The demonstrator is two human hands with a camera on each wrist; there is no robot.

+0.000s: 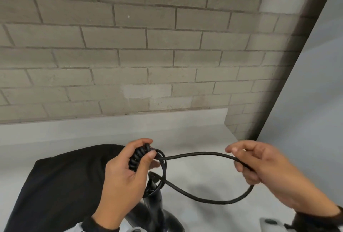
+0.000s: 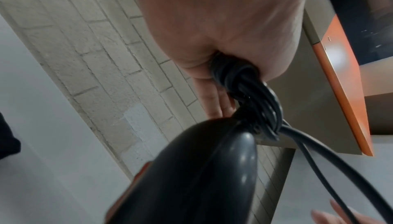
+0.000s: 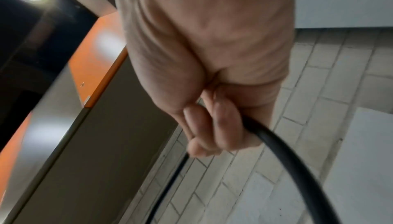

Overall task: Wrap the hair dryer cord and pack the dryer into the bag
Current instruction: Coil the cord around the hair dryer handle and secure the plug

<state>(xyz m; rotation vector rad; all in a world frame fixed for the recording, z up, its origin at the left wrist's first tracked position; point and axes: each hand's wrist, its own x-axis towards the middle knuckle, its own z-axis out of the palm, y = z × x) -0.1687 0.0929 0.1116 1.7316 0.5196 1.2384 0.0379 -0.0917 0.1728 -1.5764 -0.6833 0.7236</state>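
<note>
Head view: smooth black looped cord [image 1: 204, 154]

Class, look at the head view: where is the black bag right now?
The black bag lies on the pale counter at lower left, behind and beside the left hand, which grips the coiled cord.

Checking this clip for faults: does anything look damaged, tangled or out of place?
Nothing stands out. The left hand grips the wound coils, the right hand holds a loose cord loop, and the black bag lies flat on the counter.
</note>
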